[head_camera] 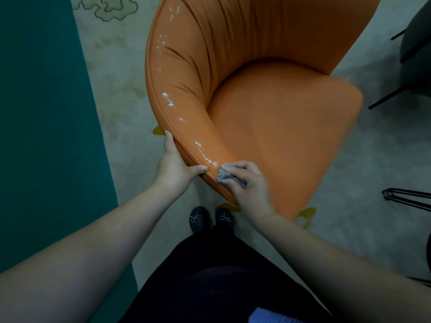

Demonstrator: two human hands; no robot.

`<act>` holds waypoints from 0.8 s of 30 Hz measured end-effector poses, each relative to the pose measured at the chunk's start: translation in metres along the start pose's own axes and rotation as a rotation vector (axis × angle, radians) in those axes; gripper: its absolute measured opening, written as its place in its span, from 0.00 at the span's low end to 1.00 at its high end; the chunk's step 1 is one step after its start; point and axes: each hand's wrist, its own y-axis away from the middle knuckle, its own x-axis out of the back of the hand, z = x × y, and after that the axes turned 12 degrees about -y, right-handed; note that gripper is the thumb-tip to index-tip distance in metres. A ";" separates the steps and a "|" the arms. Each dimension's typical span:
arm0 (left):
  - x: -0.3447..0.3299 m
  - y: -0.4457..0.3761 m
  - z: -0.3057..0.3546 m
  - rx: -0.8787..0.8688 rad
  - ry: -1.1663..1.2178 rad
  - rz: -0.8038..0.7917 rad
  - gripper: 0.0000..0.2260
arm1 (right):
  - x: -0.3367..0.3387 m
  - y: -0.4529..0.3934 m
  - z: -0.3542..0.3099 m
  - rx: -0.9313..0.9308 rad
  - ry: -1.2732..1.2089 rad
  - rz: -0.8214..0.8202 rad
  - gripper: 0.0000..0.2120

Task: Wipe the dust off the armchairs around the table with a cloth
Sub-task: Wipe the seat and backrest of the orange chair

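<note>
Orange armchair being wiped w/ grey cloth, seen from above.

Armchair fills centre to 12 o'clock on pale carpet, teal band at 9. White glossy streaks run along its curved rim. Left hand grips rim's outer edge at 7 o'clock, thumb on top. Right hand just beside it, fingers curled round cloth, pressing it on the rim. Dark shoes at 6.
</note>
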 end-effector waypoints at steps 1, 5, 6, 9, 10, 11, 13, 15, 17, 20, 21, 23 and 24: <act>0.000 0.000 0.000 0.002 0.005 -0.003 0.58 | 0.001 0.000 0.001 0.010 0.009 -0.013 0.14; 0.002 0.000 -0.003 0.011 0.072 -0.026 0.59 | 0.018 0.019 0.011 0.013 0.044 -0.026 0.19; 0.003 -0.001 -0.004 0.008 0.090 -0.025 0.59 | 0.017 0.019 0.012 0.027 0.041 -0.009 0.19; 0.003 -0.003 -0.008 0.016 0.159 -0.016 0.57 | -0.004 -0.003 0.009 0.085 0.060 0.017 0.17; 0.003 -0.005 -0.009 0.023 0.185 -0.018 0.56 | -0.012 -0.012 0.007 0.093 0.060 0.002 0.17; 0.004 -0.006 -0.010 0.029 0.215 -0.023 0.55 | -0.017 -0.020 0.004 0.098 0.053 -0.015 0.17; 0.007 -0.009 -0.012 0.038 0.293 -0.033 0.52 | -0.019 -0.025 0.004 0.096 0.045 -0.032 0.17; 0.013 -0.013 -0.012 0.041 0.351 -0.050 0.49 | -0.011 -0.015 0.006 0.105 0.095 -0.027 0.18; 0.018 -0.017 -0.011 0.039 0.377 -0.052 0.48 | -0.008 -0.006 0.005 0.065 0.088 -0.017 0.18; 0.018 -0.021 -0.009 0.054 0.399 -0.059 0.48 | -0.022 -0.021 -0.002 -0.021 0.049 0.088 0.11; 0.017 -0.021 -0.009 0.060 0.400 -0.058 0.48 | -0.027 -0.028 -0.004 -0.019 0.053 0.105 0.09; 0.016 -0.020 -0.010 0.070 0.409 -0.054 0.49 | -0.031 -0.033 -0.005 0.017 0.053 0.101 0.08; 0.016 -0.020 -0.011 0.076 0.420 -0.055 0.49 | -0.028 -0.031 -0.003 0.032 0.054 0.084 0.08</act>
